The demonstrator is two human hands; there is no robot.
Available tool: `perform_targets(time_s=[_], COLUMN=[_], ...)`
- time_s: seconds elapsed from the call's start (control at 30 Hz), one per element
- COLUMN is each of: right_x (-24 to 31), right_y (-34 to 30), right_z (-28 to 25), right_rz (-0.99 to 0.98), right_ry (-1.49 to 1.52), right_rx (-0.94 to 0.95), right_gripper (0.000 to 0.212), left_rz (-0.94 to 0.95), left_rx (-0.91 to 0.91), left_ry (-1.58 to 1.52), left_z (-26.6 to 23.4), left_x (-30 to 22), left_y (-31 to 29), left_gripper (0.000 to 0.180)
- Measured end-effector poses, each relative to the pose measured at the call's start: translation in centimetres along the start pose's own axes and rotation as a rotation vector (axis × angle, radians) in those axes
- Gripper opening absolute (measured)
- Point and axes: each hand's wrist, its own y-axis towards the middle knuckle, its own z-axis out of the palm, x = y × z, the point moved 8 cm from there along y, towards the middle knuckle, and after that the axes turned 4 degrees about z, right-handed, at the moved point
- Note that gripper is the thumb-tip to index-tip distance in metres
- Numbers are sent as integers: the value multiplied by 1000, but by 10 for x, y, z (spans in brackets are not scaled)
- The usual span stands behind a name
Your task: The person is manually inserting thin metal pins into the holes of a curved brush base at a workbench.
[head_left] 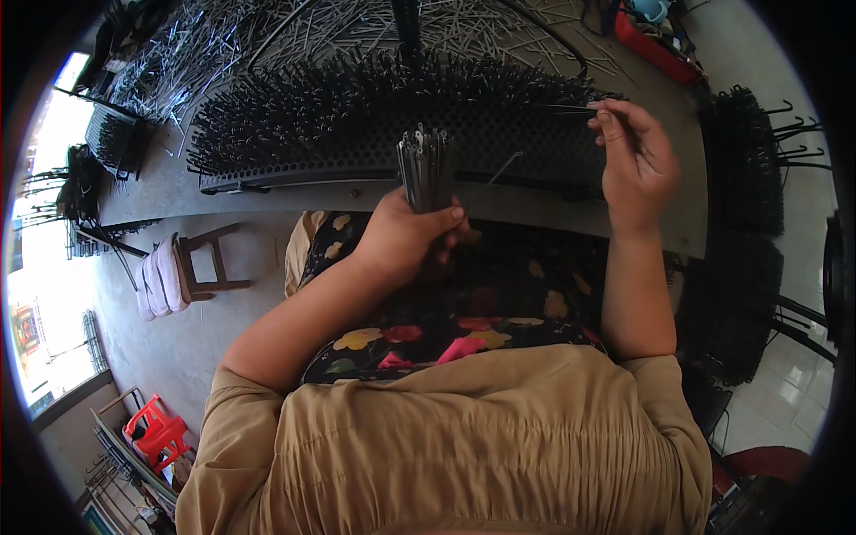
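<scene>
My left hand (408, 234) is wrapped round an upright bundle of thin metal rods (426, 165), whose looped ends stick up above my fist. Off to the right, my right hand (637, 165) pinches a thin metal rod (568, 109) between thumb and fingertips; it points left over a perforated black rack (557, 160). Dark rods with bent tips (312, 107) stand densely in the rack's left and back parts. One separate rod (506, 168) leans at a slant over the rack's front holes, apart from both hands.
Loose rods (481, 27) lie heaped on the table behind the rack. A red tray (655, 49) with small items sits at the back right. Dark racks of rods (744, 169) stand on the right. A stool with a pale cushion (162, 278) and a red chair (159, 432) are at left.
</scene>
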Motion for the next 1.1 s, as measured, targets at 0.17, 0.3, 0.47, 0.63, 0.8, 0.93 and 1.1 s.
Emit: perform_targets(time_s=[0.17,0.3,0.47,0.63,0.8,0.93,1.1], right_x=[2,6,-1,22,19,19,13], right_y=[1,6,14,23,20,18,22], right_z=[8,16,17,37,46,47,48], right_rz=[-69,-132,-75,-248,-267,-373,-323], right_ry=[-55,-56,-101,-240,-254,-313,-317], right_rx=[99,146,192,458,357,250,233], right_gripper=[14,13,12,11,18,22,21], left_rz=[-5,3,13,34,69,47,39], left_rx=[-5,-13,-28,-41,-48,-71,-73], left_ry=[-16,-52,-45,-63,-67,-57,-76], left_z=[0,-2,-3,-4,-7,-9,-12], left_x=[2,3,0,-1,-4,-4,-3], left_y=[0,1,0,-1,-1,-1,-1], left_gripper=[9,9,9,9,9,9,10])
